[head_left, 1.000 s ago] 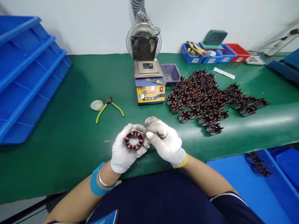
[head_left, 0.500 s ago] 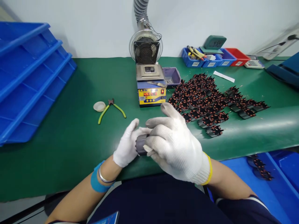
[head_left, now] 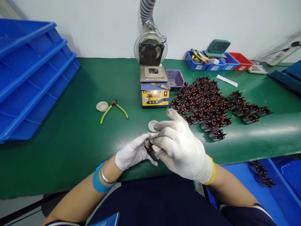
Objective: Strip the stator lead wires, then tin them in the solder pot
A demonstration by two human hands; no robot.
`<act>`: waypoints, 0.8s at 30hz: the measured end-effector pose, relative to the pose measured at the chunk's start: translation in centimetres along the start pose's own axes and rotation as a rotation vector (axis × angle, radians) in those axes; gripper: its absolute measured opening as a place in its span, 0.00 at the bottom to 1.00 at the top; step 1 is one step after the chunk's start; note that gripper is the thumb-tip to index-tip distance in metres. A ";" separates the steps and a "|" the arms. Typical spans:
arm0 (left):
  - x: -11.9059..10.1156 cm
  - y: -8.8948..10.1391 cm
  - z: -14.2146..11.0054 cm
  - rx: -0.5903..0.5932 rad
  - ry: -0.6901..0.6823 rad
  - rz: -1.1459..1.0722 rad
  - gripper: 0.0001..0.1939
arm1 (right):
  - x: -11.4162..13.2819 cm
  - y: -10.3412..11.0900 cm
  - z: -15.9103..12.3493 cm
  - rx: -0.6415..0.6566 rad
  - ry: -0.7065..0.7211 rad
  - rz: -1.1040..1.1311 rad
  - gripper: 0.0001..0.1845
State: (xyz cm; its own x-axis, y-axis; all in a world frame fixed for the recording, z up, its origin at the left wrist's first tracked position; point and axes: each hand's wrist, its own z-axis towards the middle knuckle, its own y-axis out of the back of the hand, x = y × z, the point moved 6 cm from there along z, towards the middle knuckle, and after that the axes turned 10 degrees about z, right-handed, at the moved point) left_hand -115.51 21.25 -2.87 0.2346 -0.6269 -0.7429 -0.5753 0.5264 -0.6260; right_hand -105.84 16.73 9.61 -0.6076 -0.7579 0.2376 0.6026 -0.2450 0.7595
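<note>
Between my two gloved hands is a motor stator (head_left: pixel 151 151), a dark ring with black prongs and a little copper wire showing. My left hand (head_left: pixel 135 150) holds it from the left, thumb above and fingers below. From the right, the thumb and fingers of my right hand (head_left: pixel 180 144) close on its near side, and the hand covers part of it. Just beyond the fingertips lies a small round white dish (head_left: pixel 153 126) on the green table. Farther off, a solder pot (head_left: pixel 154 91) with a lit display faces me.
Many wound stators (head_left: pixel 202 100) crowd the right side. Green-handled cutters (head_left: pixel 114 108) lie left beside a white cap (head_left: pixel 102 106). Blue trays (head_left: pixel 35 81) are stacked far left. A purple bin (head_left: pixel 175 78) stands behind the pot; an open blue crate (head_left: pixel 246 185) is lower right.
The stator has turned in my hands, so its pronged, copper-wound end now shows. My hands have shifted slightly right, and the small white dish has come into view beyond them.
</note>
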 end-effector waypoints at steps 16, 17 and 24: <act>-1.5 0.1 -1.0 -0.434 -0.334 0.690 0.27 | -3.1 0.6 -5.1 -0.314 -0.307 0.353 0.08; -1.5 0.2 -1.0 -0.437 -0.339 0.694 0.28 | -3.1 -0.3 -5.3 -0.245 -0.314 0.299 0.13; -0.8 -0.3 -0.3 -0.477 -0.408 0.772 0.31 | -3.2 -5.7 -6.7 -0.149 -0.300 0.107 0.29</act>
State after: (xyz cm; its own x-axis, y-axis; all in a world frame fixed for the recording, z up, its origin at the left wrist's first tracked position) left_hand -115.80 21.42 -2.04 -0.1374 0.0829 -0.9870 -0.9175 0.3647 0.1584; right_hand -103.88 16.49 0.50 -0.6489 -0.5777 0.4952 0.7263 -0.2762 0.6295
